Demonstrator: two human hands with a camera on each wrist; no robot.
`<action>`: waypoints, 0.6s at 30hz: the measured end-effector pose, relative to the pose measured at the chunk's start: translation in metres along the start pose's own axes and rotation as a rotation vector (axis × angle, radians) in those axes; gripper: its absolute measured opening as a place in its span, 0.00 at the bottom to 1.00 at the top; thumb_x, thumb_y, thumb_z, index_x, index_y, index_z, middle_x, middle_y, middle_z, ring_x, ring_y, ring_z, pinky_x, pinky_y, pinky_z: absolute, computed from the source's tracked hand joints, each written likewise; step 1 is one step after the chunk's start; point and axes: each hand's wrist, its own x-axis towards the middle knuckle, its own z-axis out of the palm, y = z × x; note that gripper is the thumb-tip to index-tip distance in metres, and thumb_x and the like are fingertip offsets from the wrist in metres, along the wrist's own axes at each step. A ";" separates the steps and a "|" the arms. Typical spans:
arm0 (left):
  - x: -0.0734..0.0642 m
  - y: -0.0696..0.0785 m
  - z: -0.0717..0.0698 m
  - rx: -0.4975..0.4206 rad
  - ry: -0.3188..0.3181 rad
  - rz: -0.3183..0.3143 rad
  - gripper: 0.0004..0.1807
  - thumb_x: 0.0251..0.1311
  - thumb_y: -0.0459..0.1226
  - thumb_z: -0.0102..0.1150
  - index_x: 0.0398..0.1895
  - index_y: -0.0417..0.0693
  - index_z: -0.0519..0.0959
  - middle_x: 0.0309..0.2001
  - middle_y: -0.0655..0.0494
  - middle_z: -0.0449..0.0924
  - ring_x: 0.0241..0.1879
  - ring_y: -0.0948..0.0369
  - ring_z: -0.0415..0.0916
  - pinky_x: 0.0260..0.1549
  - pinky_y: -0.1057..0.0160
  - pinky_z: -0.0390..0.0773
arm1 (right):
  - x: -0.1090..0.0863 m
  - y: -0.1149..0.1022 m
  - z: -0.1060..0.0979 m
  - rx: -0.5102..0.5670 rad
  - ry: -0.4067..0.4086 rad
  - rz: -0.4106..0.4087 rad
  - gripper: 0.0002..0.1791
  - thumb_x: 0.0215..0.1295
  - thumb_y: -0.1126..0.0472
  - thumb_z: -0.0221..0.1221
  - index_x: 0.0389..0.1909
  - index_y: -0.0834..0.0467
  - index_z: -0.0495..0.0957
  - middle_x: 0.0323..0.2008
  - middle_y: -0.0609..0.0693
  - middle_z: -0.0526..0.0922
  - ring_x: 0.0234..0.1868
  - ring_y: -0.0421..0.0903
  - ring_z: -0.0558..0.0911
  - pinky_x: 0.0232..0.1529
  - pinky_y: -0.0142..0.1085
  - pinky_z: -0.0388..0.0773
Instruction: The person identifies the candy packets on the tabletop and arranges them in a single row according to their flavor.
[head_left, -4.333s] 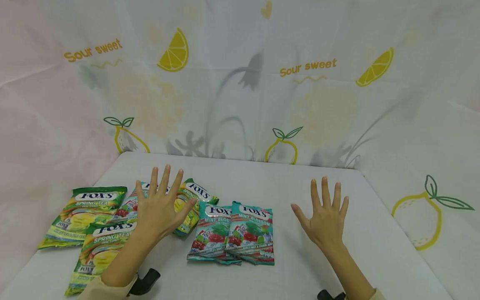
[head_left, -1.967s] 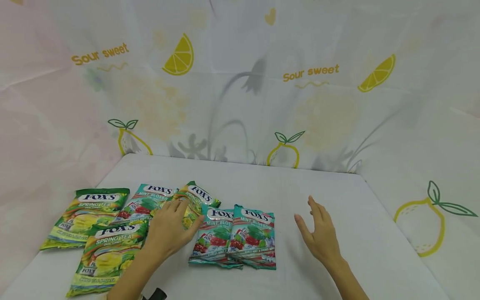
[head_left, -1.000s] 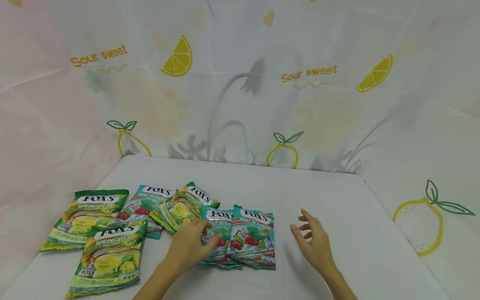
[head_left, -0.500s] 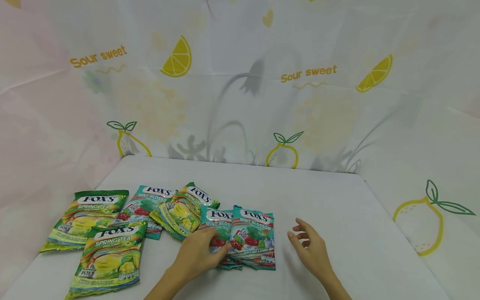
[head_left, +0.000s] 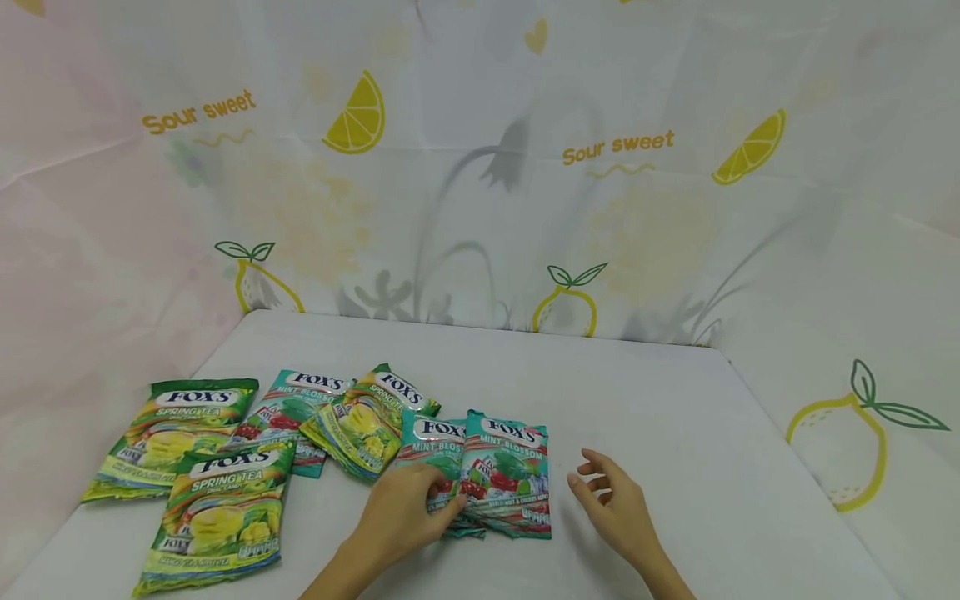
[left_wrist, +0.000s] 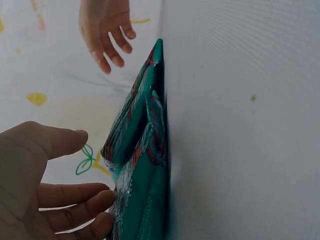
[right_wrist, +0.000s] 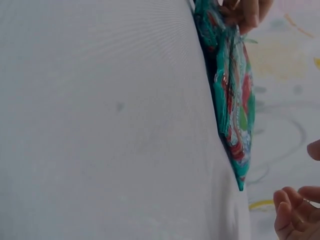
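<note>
Two teal Mint Blossom candy bags lie overlapping on the white table. My left hand (head_left: pixel 401 512) is over the left teal candy bag (head_left: pixel 433 450) and covers its lower left part. In the left wrist view, the fingertips (left_wrist: pixel 107 197) meet that bag's surface, while the thumb stays apart in the air. The right teal candy bag (head_left: pixel 504 479) overlaps its neighbour's edge. My right hand (head_left: pixel 615 504) hovers just right of this pair, fingers loosely bent with nothing in them. In the right wrist view, a gap separates the right fingers (right_wrist: pixel 282 217) from the teal bags.
On the left lie two larger green Spring Tea bags (head_left: pixel 180 437), (head_left: pixel 221 525), another teal bag (head_left: pixel 281 417) and a smaller Spring Tea bag (head_left: pixel 363 425). A lemon-print cloth (head_left: pixel 465 208) rises behind the white table (head_left: pixel 630 383).
My left hand has come down from above the left-side bags and moved right onto the left teal bag. The right hand has lowered, moved nearer the pair and curled loosely. The bags stay put.
</note>
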 end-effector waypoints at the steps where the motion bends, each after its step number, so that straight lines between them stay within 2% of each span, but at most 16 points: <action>1: 0.000 0.000 0.001 0.015 0.003 0.005 0.17 0.49 0.52 0.67 0.26 0.47 0.82 0.20 0.65 0.74 0.21 0.71 0.62 0.24 0.69 0.65 | 0.000 -0.001 0.000 0.001 -0.016 0.015 0.22 0.60 0.60 0.62 0.51 0.70 0.74 0.36 0.52 0.81 0.32 0.40 0.79 0.29 0.28 0.75; 4: -0.001 0.001 0.003 0.070 0.011 0.021 0.17 0.47 0.51 0.68 0.26 0.47 0.82 0.23 0.62 0.78 0.23 0.67 0.69 0.29 0.63 0.67 | -0.001 -0.002 0.001 0.000 -0.070 0.061 0.22 0.60 0.59 0.61 0.50 0.69 0.75 0.36 0.51 0.81 0.31 0.40 0.79 0.29 0.28 0.75; 7: -0.002 0.003 0.004 0.116 0.012 0.035 0.18 0.46 0.52 0.68 0.27 0.46 0.83 0.28 0.58 0.82 0.30 0.62 0.77 0.35 0.54 0.70 | -0.002 -0.001 0.003 0.003 -0.114 0.105 0.22 0.60 0.58 0.62 0.50 0.68 0.75 0.34 0.50 0.81 0.30 0.39 0.78 0.28 0.28 0.75; 11: -0.003 0.004 0.005 0.127 0.017 0.055 0.17 0.46 0.51 0.69 0.27 0.47 0.83 0.27 0.59 0.81 0.32 0.60 0.77 0.39 0.48 0.71 | -0.003 0.000 0.005 0.004 -0.153 0.139 0.21 0.59 0.57 0.62 0.48 0.68 0.76 0.32 0.49 0.81 0.28 0.38 0.77 0.26 0.28 0.74; 14: -0.004 0.005 0.006 0.120 0.006 0.064 0.16 0.46 0.50 0.69 0.28 0.47 0.83 0.27 0.60 0.79 0.32 0.59 0.76 0.39 0.47 0.70 | -0.004 0.000 0.005 0.010 -0.192 0.141 0.21 0.59 0.57 0.62 0.48 0.68 0.77 0.30 0.49 0.81 0.26 0.39 0.78 0.25 0.28 0.74; 18: -0.004 0.006 0.007 0.120 -0.032 0.064 0.18 0.46 0.51 0.68 0.29 0.47 0.83 0.28 0.59 0.78 0.32 0.59 0.75 0.34 0.54 0.67 | -0.004 0.001 0.005 0.021 -0.263 0.130 0.22 0.59 0.56 0.62 0.46 0.70 0.76 0.29 0.50 0.81 0.26 0.40 0.79 0.24 0.28 0.75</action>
